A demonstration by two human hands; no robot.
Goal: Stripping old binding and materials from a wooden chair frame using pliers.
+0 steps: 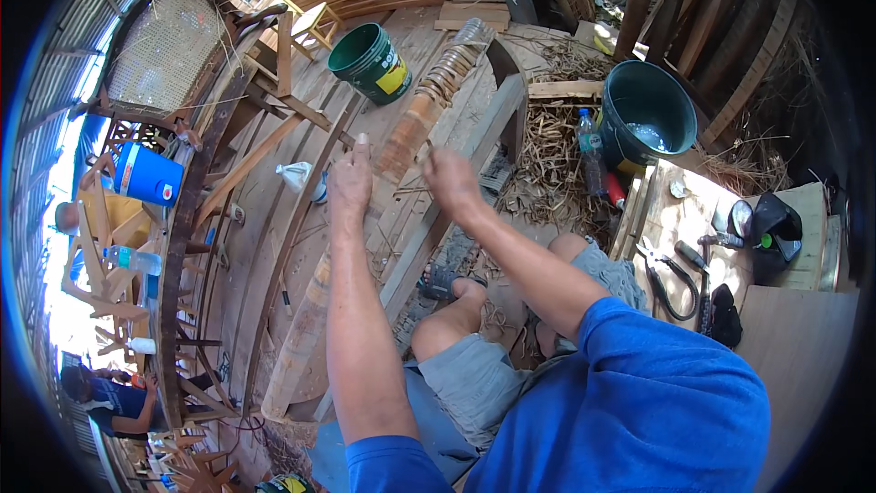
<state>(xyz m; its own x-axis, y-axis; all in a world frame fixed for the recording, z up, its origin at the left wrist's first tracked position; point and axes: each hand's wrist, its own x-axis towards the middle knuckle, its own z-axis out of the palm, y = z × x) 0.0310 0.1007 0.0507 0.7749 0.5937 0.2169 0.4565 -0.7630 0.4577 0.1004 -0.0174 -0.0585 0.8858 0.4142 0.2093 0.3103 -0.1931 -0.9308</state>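
Observation:
A long pale wooden pole slants across the plank bench before me, its far part wound with coils of cane-like strip. My left hand is over the pole's near side with fingers curled and a white wrapping on one fingertip. Whether anything lies inside that hand is hidden. My right hand is closed on the other side of the pole, and the tip of a thin brown strip sticks up from its fingers. The pole's near length runs down past my left forearm.
A green bucket stands beyond my hands. Right of the bench are strip scraps, a water bottle and a bucket holding water. Pliers and a hammer lie farther right. Another person works at lower left.

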